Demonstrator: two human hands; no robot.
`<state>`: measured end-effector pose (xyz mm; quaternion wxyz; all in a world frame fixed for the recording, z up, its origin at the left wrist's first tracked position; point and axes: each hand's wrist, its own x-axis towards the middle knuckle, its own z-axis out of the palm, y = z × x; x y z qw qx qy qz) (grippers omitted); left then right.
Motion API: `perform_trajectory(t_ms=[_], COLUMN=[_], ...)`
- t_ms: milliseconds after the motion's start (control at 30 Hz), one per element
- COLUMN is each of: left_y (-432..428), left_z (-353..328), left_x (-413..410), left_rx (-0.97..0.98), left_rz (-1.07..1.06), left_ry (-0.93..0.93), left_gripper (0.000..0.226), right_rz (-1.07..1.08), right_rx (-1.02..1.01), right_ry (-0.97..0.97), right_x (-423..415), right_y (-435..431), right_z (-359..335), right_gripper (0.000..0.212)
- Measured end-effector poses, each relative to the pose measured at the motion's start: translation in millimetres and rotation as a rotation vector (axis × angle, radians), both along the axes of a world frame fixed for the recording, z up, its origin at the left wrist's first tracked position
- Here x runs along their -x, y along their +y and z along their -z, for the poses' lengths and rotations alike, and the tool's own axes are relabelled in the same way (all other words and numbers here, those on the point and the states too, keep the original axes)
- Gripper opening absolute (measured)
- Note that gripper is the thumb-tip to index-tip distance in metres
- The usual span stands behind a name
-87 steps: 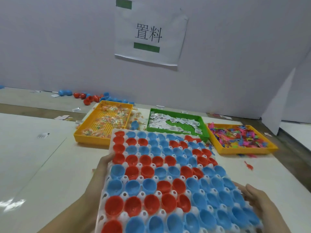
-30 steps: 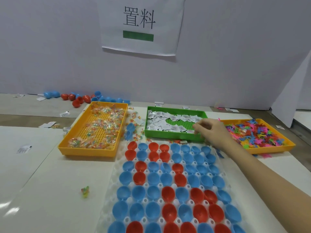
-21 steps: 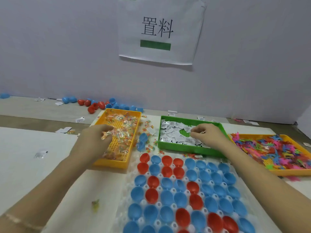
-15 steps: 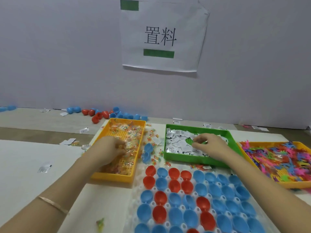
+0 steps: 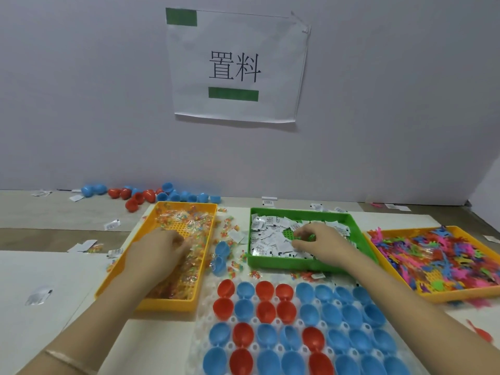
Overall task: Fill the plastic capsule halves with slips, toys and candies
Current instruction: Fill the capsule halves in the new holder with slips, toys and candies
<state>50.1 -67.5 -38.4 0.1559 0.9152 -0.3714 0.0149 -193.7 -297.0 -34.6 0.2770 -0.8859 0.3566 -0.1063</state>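
Note:
Red and blue capsule halves sit open side up in a clear holder tray at the near centre. Behind it on the left, an orange tray holds wrapped candies. My left hand is down in those candies with its fingers curled into them. A green tray of white paper slips stands in the middle. My right hand lies in it, fingertips curled onto the slips. An orange tray of coloured plastic toys is at the right.
Two loose blue halves and scattered candies lie between the candy and slip trays. More loose red and blue halves line the back wall under a paper sign. Stray slips dot the left; a red toy lies at the right.
Both hands left the capsule tray's sides. The right hand reached into the green slip tray, then the left went into the candy tray; both have since worked deeper into their trays.

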Motion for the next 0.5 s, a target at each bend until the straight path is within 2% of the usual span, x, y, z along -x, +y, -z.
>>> perform_trajectory(t_ms=[100, 200, 267, 333, 400, 433, 500], left_y=[2, 7, 11, 12, 10, 9, 5], left_z=[-3, -13, -26, -43, -55, -59, -64], left_x=[0, 0, 8, 22, 38, 44, 57], left_rx=[0.245, 0.584, 0.903, 1.15, 1.259, 1.262, 1.217], left_rz=[-0.043, -0.112, -0.155, -0.166, -0.133, -0.104, -0.019], left_ry=[0.124, 0.31, 0.57, 0.96, 1.3, 1.408, 1.51], left_gripper=[0.009, 0.007, 0.007, 0.012, 0.014, 0.013, 0.01], right_rz=[-0.004, -0.009, 0.007, 0.02, -0.009, -0.028, -0.041], right_rx=[0.001, -0.003, -0.025, -0.032, 0.006, 0.019, -0.003], right_ry=[-0.012, -0.037, -0.069, -0.073, -0.008, 0.024, 0.046], right_x=[2, 5, 5, 3, 0, -2, -6], right_y=[1, 1, 0, 0, 2, 4, 7], right_z=[1, 4, 5, 4, 1, 0, -2], right_gripper=[0.032, 0.029, 0.028, 0.03, 0.033, 0.037, 0.043])
